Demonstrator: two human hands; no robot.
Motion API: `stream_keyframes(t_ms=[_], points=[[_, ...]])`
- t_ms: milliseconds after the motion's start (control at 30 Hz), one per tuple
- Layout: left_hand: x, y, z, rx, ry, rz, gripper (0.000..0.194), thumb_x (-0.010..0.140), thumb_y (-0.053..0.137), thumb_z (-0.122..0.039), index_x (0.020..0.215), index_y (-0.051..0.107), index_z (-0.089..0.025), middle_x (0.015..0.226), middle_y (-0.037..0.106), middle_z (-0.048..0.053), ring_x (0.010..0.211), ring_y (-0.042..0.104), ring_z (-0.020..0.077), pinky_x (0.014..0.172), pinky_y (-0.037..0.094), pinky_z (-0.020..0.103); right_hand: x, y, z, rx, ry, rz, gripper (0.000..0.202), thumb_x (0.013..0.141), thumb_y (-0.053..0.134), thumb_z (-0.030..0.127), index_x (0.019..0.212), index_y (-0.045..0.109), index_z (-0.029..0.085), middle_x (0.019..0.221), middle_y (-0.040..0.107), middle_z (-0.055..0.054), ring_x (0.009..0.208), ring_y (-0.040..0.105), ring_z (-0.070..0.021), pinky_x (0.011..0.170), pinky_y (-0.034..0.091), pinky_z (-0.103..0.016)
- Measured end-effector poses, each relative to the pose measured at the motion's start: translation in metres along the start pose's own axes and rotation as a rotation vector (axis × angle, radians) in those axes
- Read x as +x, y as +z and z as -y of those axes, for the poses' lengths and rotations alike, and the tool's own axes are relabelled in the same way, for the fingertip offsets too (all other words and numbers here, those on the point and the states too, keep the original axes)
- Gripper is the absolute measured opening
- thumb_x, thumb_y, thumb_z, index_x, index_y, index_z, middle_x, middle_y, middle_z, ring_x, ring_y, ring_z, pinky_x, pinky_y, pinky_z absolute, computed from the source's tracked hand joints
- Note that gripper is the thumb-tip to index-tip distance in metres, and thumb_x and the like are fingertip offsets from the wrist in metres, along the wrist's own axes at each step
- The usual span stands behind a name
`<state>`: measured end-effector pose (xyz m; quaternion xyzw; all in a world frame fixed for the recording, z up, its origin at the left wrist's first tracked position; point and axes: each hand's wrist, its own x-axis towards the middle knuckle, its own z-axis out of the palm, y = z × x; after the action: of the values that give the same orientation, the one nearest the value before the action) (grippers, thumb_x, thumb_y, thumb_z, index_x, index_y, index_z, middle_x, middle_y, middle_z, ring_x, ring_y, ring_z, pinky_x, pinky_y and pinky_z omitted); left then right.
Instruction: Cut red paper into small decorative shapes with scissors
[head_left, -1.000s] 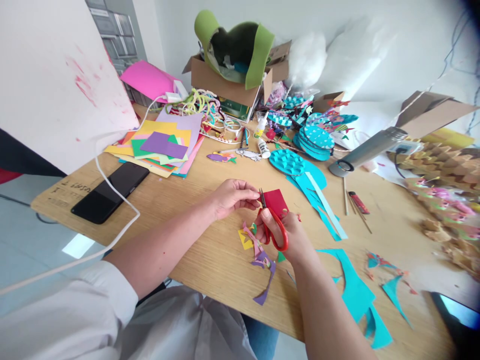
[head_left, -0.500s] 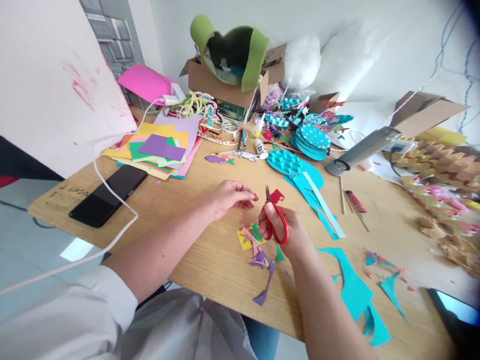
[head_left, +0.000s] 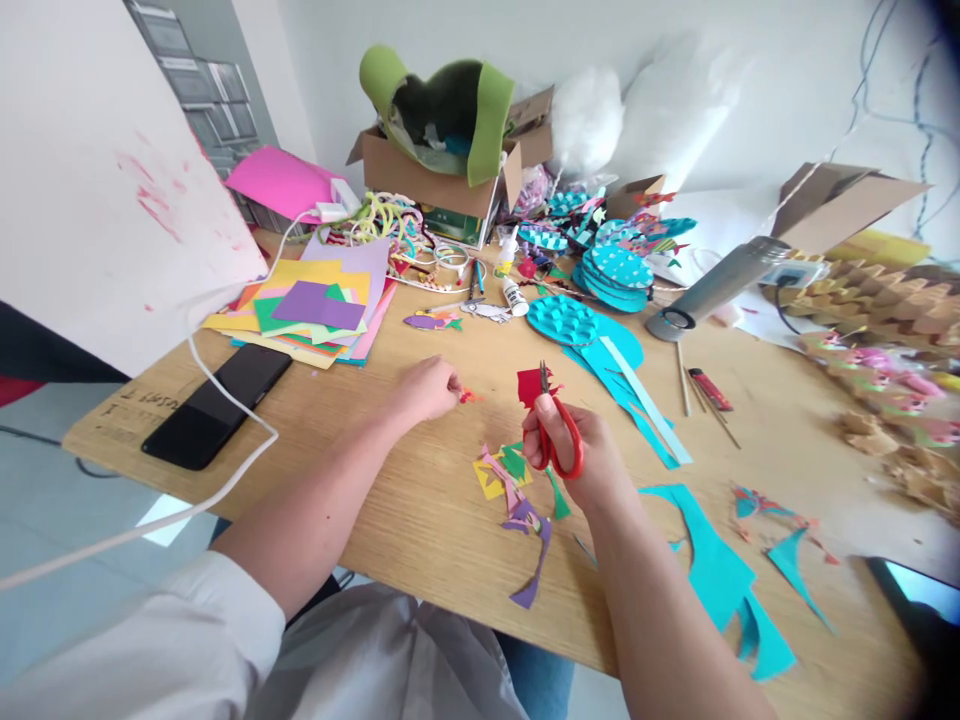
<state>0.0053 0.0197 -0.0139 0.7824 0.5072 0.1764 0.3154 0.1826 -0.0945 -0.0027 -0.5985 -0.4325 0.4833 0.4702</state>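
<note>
My right hand (head_left: 574, 445) grips a pair of scissors (head_left: 576, 452) by its red handles, blades pointing up and away from me. Just behind the blades shows a piece of red paper (head_left: 529, 386); whether it touches them I cannot tell. To the left, my left hand (head_left: 433, 388) is low over the table with its fingers curled closed. Small orange-red bits (head_left: 469, 396) are at its fingertips, and what the fingers hold is hidden. Nearer to me, between the forearms, lie a yellow scrap (head_left: 487, 482), green scraps (head_left: 514, 461) and purple scraps (head_left: 534, 575).
Coloured paper sheets (head_left: 315, 305) and a black phone (head_left: 217, 400) lie left, with a white cable (head_left: 247, 410) crossing. Behind are paper fish (head_left: 431, 321), a glue bottle (head_left: 514, 297) and blue ovals (head_left: 562, 322). A steel flask (head_left: 716, 288) and blue offcuts (head_left: 716, 570) are right.
My left hand has moved left and down to the table, away from the scissors. The red paper now shows left of the blades instead of right. The view has shifted slightly.
</note>
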Motion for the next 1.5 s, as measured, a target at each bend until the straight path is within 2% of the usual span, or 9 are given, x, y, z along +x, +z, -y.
stream_keyframes(t_ms=[167, 333, 467, 633, 900, 1033, 1167, 1400, 1500], points=[[0.003, -0.002, 0.006, -0.043, -0.036, 0.016, 0.007, 0.064, 0.073, -0.017, 0.058, 0.069, -0.017, 0.063, 0.064, 0.006, 0.061, 0.055, 0.0168, 0.068, 0.041, 0.028, 0.0, 0.0, -0.001, 0.011, -0.018, -0.025, 0.049, 0.079, 0.06, 0.063, 0.065, 0.061, 0.016, 0.047, 0.06, -0.003, 0.037, 0.051, -0.0118, 0.037, 0.037, -0.023], [0.004, -0.003, 0.004, -0.152, 0.053, -0.067, 0.015, 0.063, 0.075, -0.021, 0.076, 0.072, -0.015, 0.084, 0.067, 0.009, 0.071, 0.055, 0.0169, 0.073, 0.042, 0.03, -0.003, 0.003, 0.003, 0.024, -0.048, 0.017, 0.048, 0.079, 0.06, 0.062, 0.066, 0.06, 0.017, 0.046, 0.059, -0.002, 0.038, 0.051, -0.0114, 0.039, 0.038, -0.023], [-0.005, 0.0, -0.011, -0.737, 0.176, 0.217, 0.053, 0.061, 0.077, -0.018, 0.113, 0.065, -0.016, 0.112, 0.065, 0.01, 0.087, 0.058, 0.0143, 0.08, 0.045, 0.028, -0.009, 0.007, 0.008, 0.065, -0.024, 0.177, 0.054, 0.076, 0.058, 0.069, 0.064, 0.059, 0.017, 0.042, 0.057, -0.001, 0.035, 0.049, -0.0111, 0.037, 0.037, -0.022], [-0.015, 0.005, -0.023, -1.048, 0.082, 0.471, 0.04, 0.065, 0.076, -0.02, 0.103, 0.068, -0.012, 0.096, 0.069, 0.01, 0.085, 0.061, 0.0139, 0.077, 0.045, 0.027, -0.011, 0.008, 0.011, 0.084, 0.014, 0.27, 0.057, 0.076, 0.055, 0.071, 0.067, 0.061, 0.016, 0.043, 0.057, -0.001, 0.034, 0.047, -0.0106, 0.037, 0.037, -0.022], [-0.009, 0.008, -0.021, -1.233, -0.124, 0.292, 0.022, 0.058, 0.078, -0.015, 0.076, 0.066, -0.01, 0.073, 0.068, 0.004, 0.059, 0.057, 0.0075, 0.059, 0.043, 0.021, -0.012, 0.006, 0.008, 0.038, 0.0, 0.394, 0.056, 0.082, 0.048, 0.07, 0.073, 0.062, 0.017, 0.052, 0.062, -0.003, 0.043, 0.057, -0.0144, 0.043, 0.044, -0.025], [-0.006, 0.008, -0.02, -1.337, -0.225, 0.186, 0.018, 0.059, 0.074, -0.008, 0.074, 0.064, -0.01, 0.066, 0.065, 0.002, 0.055, 0.057, 0.0064, 0.058, 0.044, 0.02, -0.009, 0.005, 0.006, -0.017, -0.173, 0.147, 0.046, 0.083, 0.055, 0.061, 0.072, 0.061, 0.018, 0.058, 0.063, -0.003, 0.051, 0.059, -0.0153, 0.051, 0.046, -0.027], [-0.009, 0.012, -0.023, -1.386, -0.235, 0.232, 0.021, 0.058, 0.074, -0.005, 0.075, 0.062, -0.008, 0.067, 0.067, 0.003, 0.055, 0.061, 0.008, 0.06, 0.047, 0.022, -0.004, 0.008, 0.007, -0.044, -0.234, -0.139, 0.032, 0.074, 0.074, 0.047, 0.078, 0.061, 0.018, 0.072, 0.065, -0.004, 0.067, 0.061, -0.0178, 0.063, 0.048, -0.029], [-0.021, 0.025, -0.033, -1.253, -0.133, 0.41, 0.044, 0.052, 0.083, -0.013, 0.09, 0.061, -0.01, 0.073, 0.068, 0.004, 0.057, 0.064, 0.0129, 0.06, 0.051, 0.028, -0.001, 0.012, 0.004, 0.026, -0.215, -0.226, 0.028, 0.069, 0.073, 0.039, 0.08, 0.056, 0.02, 0.07, 0.059, 0.0, 0.064, 0.056, -0.0167, 0.059, 0.044, -0.028], [-0.021, 0.026, -0.032, -1.17, -0.069, 0.381, 0.045, 0.055, 0.083, -0.018, 0.095, 0.063, -0.012, 0.08, 0.068, 0.005, 0.066, 0.064, 0.0126, 0.066, 0.051, 0.027, 0.0, 0.01, 0.002, -0.018, -0.195, -0.19, 0.025, 0.069, 0.073, 0.037, 0.078, 0.056, 0.019, 0.067, 0.059, 0.001, 0.061, 0.055, -0.0164, 0.058, 0.043, -0.028]])
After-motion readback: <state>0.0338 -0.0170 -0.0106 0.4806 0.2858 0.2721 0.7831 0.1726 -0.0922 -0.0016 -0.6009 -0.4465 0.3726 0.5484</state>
